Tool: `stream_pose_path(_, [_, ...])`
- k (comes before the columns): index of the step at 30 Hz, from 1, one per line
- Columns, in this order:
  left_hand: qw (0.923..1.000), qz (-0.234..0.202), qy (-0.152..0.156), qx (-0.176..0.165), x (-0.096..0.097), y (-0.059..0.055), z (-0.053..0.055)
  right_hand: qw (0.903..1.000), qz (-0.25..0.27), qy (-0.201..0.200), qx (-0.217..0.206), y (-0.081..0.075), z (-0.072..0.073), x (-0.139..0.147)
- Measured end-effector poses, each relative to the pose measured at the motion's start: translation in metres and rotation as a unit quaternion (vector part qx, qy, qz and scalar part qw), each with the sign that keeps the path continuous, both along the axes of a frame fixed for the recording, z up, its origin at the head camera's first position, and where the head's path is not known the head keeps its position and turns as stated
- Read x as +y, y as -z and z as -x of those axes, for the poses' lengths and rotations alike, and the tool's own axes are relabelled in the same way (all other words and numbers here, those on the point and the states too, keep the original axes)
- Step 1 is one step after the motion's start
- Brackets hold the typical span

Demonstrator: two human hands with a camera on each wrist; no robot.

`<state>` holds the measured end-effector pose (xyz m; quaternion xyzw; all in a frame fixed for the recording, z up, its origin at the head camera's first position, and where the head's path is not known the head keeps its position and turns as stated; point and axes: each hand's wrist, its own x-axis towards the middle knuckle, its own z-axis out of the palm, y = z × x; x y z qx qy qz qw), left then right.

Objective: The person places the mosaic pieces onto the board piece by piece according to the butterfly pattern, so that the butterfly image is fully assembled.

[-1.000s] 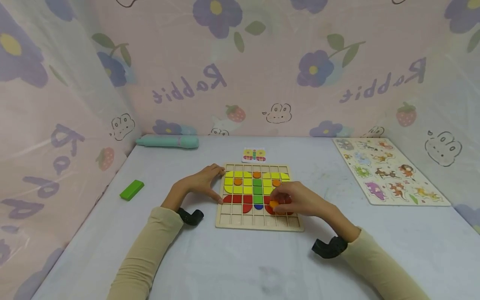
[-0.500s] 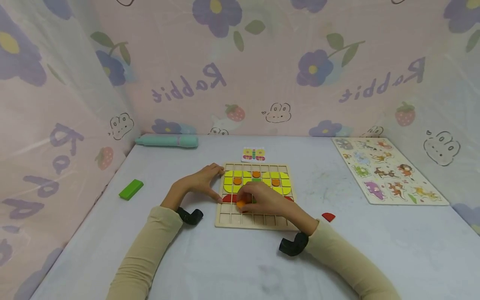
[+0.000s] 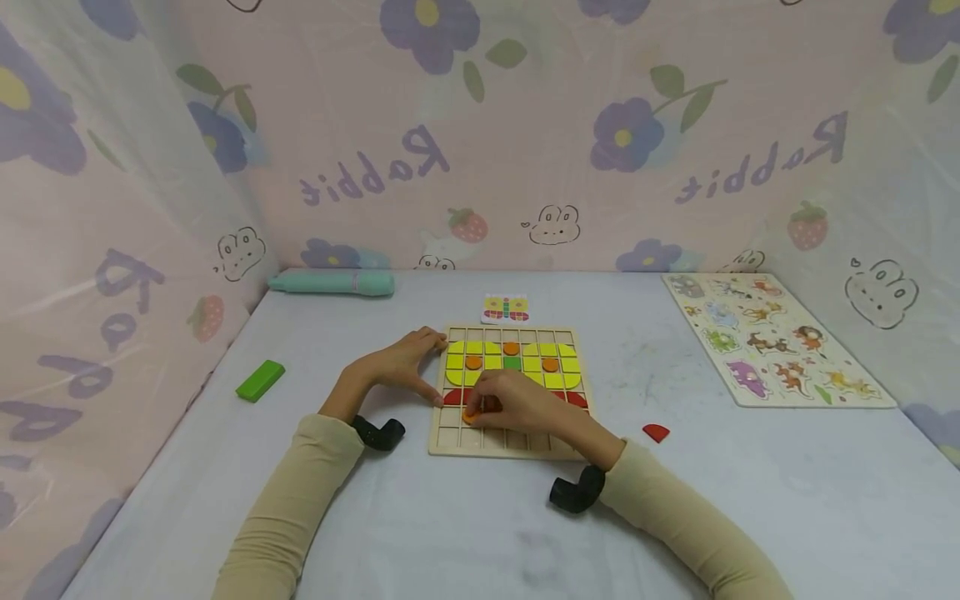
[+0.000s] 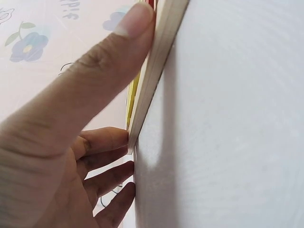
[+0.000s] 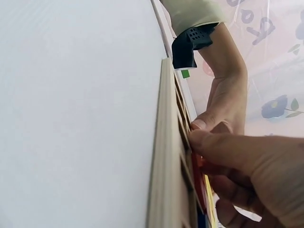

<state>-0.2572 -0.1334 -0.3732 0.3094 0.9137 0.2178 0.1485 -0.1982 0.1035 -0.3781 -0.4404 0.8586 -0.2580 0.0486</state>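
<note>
A wooden grid board [image 3: 510, 450] holds flat coloured pieces: yellow blocks [image 3: 465, 377], orange discs [image 3: 550, 365], red pieces [image 3: 576, 400] and a green square [image 3: 512, 363]. My left hand [image 3: 401, 367] lies along the board's left edge, thumb and fingertips touching its side, as the left wrist view also shows. With thumb and fingers, my right hand [image 3: 517, 402] pinches an orange piece [image 3: 469, 417] low over the board's lower left cells. The hand covers the middle of the lower rows. In the right wrist view the thumb [image 5: 213, 145] is right at the grid.
A loose red quarter-round piece [image 3: 656, 432] lies right of the board. Behind it stands a small butterfly picture card [image 3: 505, 309]. A green block [image 3: 260, 381] is at left, a teal marker-shaped tube [image 3: 330, 282] at back left, an animal puzzle board [image 3: 780, 342] at right.
My right hand has moved left across the board with the orange piece, then slightly lower. The loose red piece, hidden earlier by the arm, shows now. The left hand stays at the edge.
</note>
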Motion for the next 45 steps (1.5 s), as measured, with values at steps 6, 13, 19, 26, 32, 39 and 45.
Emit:
stream_pose_path(6, [1.0000, 0.002, 0.000, 0.000, 0.000, 0.000, -0.001, 0.9998, 0.002, -0.017, 0.014, 0.001, 0.001, 0.002])
stream_pose_path(13, [1.0000, -0.001, 0.004, 0.001, 0.000, -0.001, 0.000, 0.9996, 0.007, -0.019, 0.020, 0.002, 0.002, 0.002])
stream_pose_path(19, [1.0000, 0.002, 0.003, 0.003, 0.001, -0.001, 0.000, 0.9996, 0.019, 0.003, 0.018, -0.008, 0.001, 0.018])
stream_pose_path(26, [0.9999, 0.010, -0.009, 0.001, 0.002, 0.000, 0.001, 0.9975, 0.043, 0.050, 0.025, -0.022, -0.006, 0.064])
stream_pose_path(32, [0.9998, 0.017, -0.008, 0.006, 0.002, 0.000, 0.001, 0.9933, 0.066, 0.085, 0.042, -0.024, -0.013, 0.115])
stream_pose_path(39, [0.9999, 0.011, -0.007, 0.006, 0.001, 0.001, 0.000, 0.9921, 0.037, 0.114, 0.039, -0.028, -0.021, 0.164])
stream_pose_path(45, [0.9999, 0.007, -0.006, 0.008, 0.000, 0.002, 0.000, 0.9922, -0.023, 0.103, -0.066, -0.039, -0.023, 0.189])
